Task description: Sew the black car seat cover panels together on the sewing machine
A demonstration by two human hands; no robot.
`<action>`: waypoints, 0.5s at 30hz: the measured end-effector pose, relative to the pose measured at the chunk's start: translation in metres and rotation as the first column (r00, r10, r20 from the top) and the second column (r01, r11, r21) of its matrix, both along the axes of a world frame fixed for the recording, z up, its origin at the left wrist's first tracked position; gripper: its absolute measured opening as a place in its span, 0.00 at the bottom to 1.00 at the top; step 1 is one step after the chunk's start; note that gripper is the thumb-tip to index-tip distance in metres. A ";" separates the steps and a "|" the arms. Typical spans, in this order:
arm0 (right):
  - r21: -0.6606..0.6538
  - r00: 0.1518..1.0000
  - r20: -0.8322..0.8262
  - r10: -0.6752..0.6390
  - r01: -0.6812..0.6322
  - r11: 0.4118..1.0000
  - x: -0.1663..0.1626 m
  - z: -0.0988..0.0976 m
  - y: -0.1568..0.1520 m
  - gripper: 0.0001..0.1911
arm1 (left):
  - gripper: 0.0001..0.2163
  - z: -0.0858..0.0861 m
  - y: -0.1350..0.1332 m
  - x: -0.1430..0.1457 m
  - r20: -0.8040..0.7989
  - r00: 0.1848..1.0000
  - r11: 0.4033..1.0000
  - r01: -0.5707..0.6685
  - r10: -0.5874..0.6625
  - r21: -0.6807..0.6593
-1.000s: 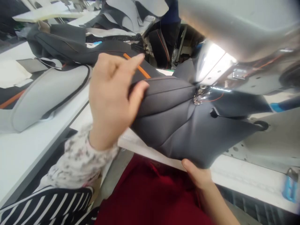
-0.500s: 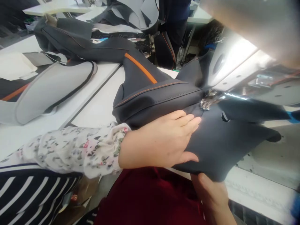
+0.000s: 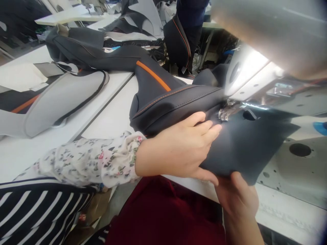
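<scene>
A dark grey padded cover with orange stitching and an orange stripe lies under the presser foot of a sewing machine. My left hand lies flat on the cover just left of the foot, fingers stretched toward the needle. My right hand is at the table's near edge, thumb on top of the cover's lower corner and fingers hidden beneath, pinching it. The cover's bulky sewn part rises behind my left hand.
The sewing machine head fills the upper right, its lamp bright. The metal machine bed with holes lies right of the cover. A light grey cover piece rests on the white table at left. More dark pieces are piled behind.
My left hand came down from gripping the raised cover and now lies flat on it by the presser foot. The cover flattened. My right hand shifted up onto its corner.
</scene>
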State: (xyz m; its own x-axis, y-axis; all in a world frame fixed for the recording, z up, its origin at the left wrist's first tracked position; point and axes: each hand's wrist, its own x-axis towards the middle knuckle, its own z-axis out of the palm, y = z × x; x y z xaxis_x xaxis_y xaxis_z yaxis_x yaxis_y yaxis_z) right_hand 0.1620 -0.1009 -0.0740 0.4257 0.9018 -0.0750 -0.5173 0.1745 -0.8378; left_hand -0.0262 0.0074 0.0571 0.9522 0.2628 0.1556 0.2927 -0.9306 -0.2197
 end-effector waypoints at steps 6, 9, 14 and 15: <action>0.090 0.999 0.028 -0.045 0.042 0.995 0.011 0.003 0.020 0.30 | 0.34 0.003 0.000 -0.005 -0.071 0.997 1.000 0.009 -0.007 0.024; 0.116 0.996 0.033 -0.078 0.074 0.991 0.015 0.006 0.029 0.28 | 0.19 0.005 -0.001 -0.006 -0.088 0.996 0.998 0.012 -0.007 0.064; 0.113 0.996 0.028 -0.088 0.085 0.990 0.021 0.015 0.040 0.28 | 0.20 0.006 -0.003 -0.003 -0.069 0.997 0.987 0.049 -0.038 0.156; 0.107 0.996 0.021 -0.089 0.086 0.991 0.022 0.017 0.042 0.28 | 0.20 0.006 -0.002 -0.002 -0.061 0.997 0.984 0.062 -0.052 0.169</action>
